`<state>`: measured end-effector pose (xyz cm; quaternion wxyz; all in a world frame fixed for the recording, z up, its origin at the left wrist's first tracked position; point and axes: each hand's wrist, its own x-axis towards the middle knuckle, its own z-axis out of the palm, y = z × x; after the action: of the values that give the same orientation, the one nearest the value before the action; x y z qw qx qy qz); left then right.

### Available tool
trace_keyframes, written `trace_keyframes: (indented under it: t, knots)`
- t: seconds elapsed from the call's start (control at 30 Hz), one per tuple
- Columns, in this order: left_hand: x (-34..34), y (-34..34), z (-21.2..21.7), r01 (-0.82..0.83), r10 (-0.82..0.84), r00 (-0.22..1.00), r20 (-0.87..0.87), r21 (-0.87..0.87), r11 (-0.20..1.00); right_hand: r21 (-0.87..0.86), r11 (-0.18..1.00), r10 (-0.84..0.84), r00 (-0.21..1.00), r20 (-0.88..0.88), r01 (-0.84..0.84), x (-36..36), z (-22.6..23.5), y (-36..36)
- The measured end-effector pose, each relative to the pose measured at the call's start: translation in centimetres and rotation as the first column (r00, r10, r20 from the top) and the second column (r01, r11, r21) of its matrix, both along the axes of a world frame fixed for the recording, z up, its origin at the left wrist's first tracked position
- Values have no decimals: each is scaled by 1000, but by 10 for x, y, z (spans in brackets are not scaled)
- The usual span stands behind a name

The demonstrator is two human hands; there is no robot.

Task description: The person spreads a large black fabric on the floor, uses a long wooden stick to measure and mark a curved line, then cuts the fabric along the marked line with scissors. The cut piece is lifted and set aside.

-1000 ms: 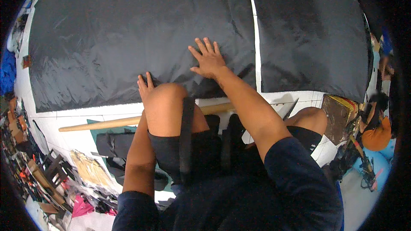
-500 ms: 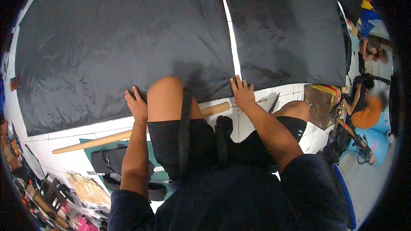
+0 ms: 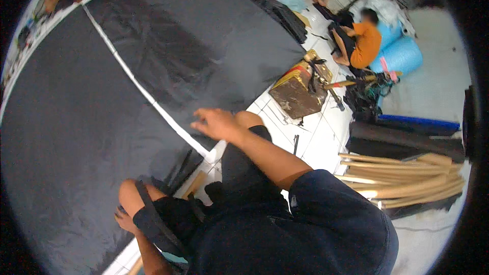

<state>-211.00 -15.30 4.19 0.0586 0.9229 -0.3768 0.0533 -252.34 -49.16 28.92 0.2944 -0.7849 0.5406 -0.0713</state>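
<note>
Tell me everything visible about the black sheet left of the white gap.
The black sheet looks like thin, slightly shiny fabric with faint wrinkles. It lies spread flat on white floor tiles, a narrow gap parting it from another black sheet. The left leg hides part of its near edge; whether the left hand touches the sheet is unclear.

Down you look from the left head camera, wide fisheye, your right sleeve (image 3: 338, 198) looming close at the bottom, the cloth (image 3: 61, 122) spreading out beneath, the view running away to a co-worker (image 3: 368, 46), small and far, upper right!
</note>
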Motion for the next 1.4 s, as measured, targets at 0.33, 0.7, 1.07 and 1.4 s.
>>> trace_keyframes:
  t: [0.33,0.7,1.07,1.4]
  knots:
    - [-89,-96,207,-62,-325,626,-709,-460,886,103,969,-206,965,-161,224,-149,-163,-26]
    - [-121,-82,237,241,-361,869,-337,-349,906,-336,938,-17,959,-282,-82,-89,-249,39]
    - [-180,-112,356,442,-412,658,-630,-120,889,-39,641,-760,641,109,766,-136,-163,-79]
    - [-227,-169,407,563,-151,483,-863,174,808,531,117,-918,-113,381,840,-161,88,-195]
